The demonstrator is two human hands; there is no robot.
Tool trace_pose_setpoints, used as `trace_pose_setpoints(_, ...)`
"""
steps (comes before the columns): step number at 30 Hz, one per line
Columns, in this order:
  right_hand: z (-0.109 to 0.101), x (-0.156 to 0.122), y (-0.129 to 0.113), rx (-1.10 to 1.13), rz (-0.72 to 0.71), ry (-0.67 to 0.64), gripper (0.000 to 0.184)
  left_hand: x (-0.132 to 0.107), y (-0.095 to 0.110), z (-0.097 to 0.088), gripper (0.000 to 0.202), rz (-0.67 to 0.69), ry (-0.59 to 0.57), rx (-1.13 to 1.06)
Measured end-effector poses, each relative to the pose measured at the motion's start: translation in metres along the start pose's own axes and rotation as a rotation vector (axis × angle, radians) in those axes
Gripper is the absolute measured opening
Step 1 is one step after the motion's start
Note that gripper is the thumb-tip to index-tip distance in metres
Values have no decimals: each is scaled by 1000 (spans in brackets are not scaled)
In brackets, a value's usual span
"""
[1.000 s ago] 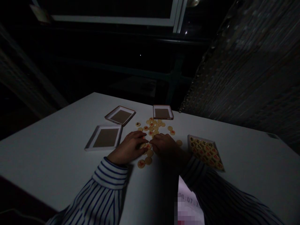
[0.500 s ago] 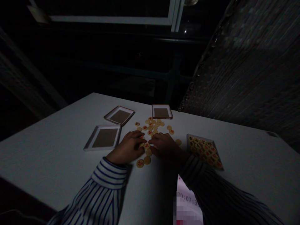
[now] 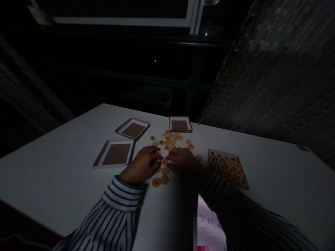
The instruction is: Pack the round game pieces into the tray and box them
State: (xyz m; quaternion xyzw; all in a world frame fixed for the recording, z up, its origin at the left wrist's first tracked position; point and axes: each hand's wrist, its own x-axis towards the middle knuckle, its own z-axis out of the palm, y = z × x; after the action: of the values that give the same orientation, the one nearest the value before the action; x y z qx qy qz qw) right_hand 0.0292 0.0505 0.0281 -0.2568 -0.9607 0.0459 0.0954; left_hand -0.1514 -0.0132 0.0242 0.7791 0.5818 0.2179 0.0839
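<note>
Round yellow game pieces with red or black marks lie scattered on a white table. My left hand and my right hand rest palm down side by side over the near pieces, fingertips meeting at one piece. Both hands have their fingers curled onto the pieces; what each one grips is hidden. Two more pieces lie just below my left hand. A box tray filled with several pieces sits to the right of my right hand.
Three shallow boxes with brown bottoms hold nothing: one left of my left hand, one behind it, one at the far edge. The room is dark. A woven screen stands behind the table at right.
Both hands have stayed over the same pieces, with only small finger shifts. The view has drifted slightly.
</note>
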Motion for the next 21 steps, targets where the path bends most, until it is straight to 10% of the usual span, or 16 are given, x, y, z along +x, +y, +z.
trace_pose_setpoints(21,2,1,0,-12,1,113,24,3,0,5,28,1,83,26)
